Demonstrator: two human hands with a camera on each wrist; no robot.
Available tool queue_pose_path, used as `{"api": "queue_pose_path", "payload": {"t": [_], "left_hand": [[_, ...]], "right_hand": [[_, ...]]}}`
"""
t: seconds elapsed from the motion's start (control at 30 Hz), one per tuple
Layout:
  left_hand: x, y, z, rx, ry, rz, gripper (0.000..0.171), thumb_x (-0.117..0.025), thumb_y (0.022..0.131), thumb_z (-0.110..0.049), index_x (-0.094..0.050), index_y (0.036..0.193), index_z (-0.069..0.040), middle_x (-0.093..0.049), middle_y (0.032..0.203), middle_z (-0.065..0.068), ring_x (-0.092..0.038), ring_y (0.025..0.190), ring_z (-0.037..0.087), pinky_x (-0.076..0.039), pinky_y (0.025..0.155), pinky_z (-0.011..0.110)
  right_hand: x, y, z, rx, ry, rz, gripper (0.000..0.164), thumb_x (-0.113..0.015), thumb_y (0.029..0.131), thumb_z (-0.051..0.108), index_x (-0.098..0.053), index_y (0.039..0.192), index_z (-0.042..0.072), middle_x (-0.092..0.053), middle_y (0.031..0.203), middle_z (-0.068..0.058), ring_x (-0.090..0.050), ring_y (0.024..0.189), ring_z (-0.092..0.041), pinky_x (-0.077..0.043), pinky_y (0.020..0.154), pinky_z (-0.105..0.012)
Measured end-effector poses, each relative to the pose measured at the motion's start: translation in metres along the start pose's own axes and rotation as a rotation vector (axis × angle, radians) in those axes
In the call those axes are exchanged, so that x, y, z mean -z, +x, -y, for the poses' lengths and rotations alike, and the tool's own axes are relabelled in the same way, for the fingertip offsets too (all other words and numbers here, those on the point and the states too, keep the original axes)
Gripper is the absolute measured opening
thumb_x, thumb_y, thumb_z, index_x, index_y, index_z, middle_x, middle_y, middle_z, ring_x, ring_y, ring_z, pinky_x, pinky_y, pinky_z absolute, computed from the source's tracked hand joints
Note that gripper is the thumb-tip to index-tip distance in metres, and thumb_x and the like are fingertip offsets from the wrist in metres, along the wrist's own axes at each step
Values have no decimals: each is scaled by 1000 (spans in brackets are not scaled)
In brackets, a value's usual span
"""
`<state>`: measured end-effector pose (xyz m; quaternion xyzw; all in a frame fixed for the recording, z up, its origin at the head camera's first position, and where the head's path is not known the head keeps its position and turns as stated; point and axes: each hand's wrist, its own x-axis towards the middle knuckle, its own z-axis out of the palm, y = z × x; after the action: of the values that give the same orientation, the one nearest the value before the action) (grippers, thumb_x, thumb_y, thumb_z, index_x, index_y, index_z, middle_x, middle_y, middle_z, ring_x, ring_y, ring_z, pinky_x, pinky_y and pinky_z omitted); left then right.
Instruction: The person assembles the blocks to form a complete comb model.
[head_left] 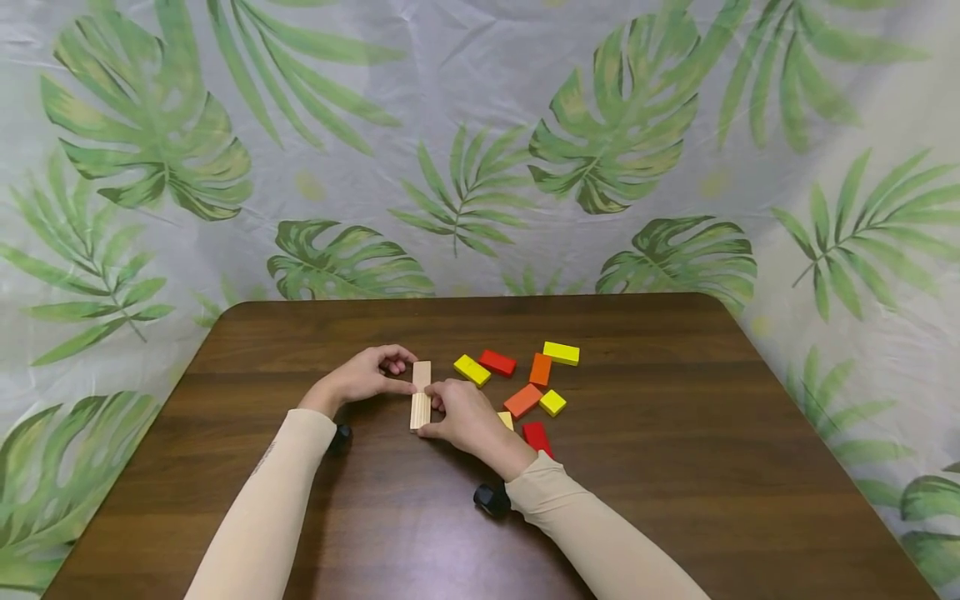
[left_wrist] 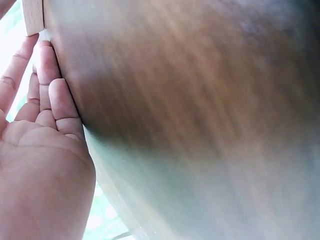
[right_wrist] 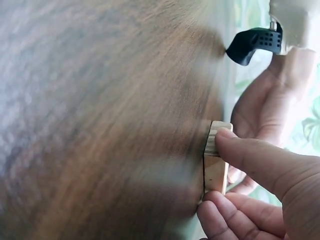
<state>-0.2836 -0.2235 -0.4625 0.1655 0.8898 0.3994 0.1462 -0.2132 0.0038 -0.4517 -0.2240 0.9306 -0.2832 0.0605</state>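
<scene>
Two plain wooden blocks lie end to end in a line on the table in the head view. My left hand (head_left: 369,372) is at the far wooden block (head_left: 422,375), index fingertip by its far corner and thumb by its near end. On the near wooden block (head_left: 421,412), my right hand (head_left: 468,417) has its thumb at the near end and its index finger by the joint, pinching it lengthwise. Up close in the right wrist view, the right thumb (right_wrist: 250,155) presses on a grained block end (right_wrist: 212,145). The left wrist view catches only a corner of a block (left_wrist: 34,17).
Right of the hands lie loose coloured blocks: yellow (head_left: 472,371), red (head_left: 498,362), orange (head_left: 540,370) and several more. A pale yellow block (head_left: 506,419) is partly hidden behind the right hand. The brown table (head_left: 675,500) ends at a leaf-patterned curtain (head_left: 465,200).
</scene>
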Motion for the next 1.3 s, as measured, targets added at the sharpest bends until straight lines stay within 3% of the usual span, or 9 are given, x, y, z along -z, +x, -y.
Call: {"api": "queue_pose_path", "payload": {"t": [0.53, 0.87, 1.3], "left_hand": [[-1, -1, -3, -1, 9, 2, 46, -87, 92, -23, -70, 132, -8, -63, 112, 9, -57, 106, 24, -46, 96, 37], [-2, -5, -8, -4, 63, -8, 49, -86, 93, -25, -68, 135, -5, -65, 114, 10, -59, 107, 25, -47, 97, 38], [-11, -16, -14, -36, 103, 4, 77, -93, 86, -34, -58, 151, -9, -64, 116, 8, -58, 107, 23, -47, 93, 37]], "right_hand": [[3, 0, 0, -1, 4, 9, 60, -96, 82, 29, -75, 133, 5, -70, 99, -5, -57, 85, -13, -49, 76, -25], [3, 1, -1, 7, 3, 20, 59, -96, 83, 29, -76, 134, 7, -72, 100, -5, -59, 87, -14, -49, 79, -25], [2, 0, -2, 7, 18, 19, 61, -96, 83, 28, -75, 136, 6, -70, 100, -5, -58, 87, -14, -49, 78, -24]]}}
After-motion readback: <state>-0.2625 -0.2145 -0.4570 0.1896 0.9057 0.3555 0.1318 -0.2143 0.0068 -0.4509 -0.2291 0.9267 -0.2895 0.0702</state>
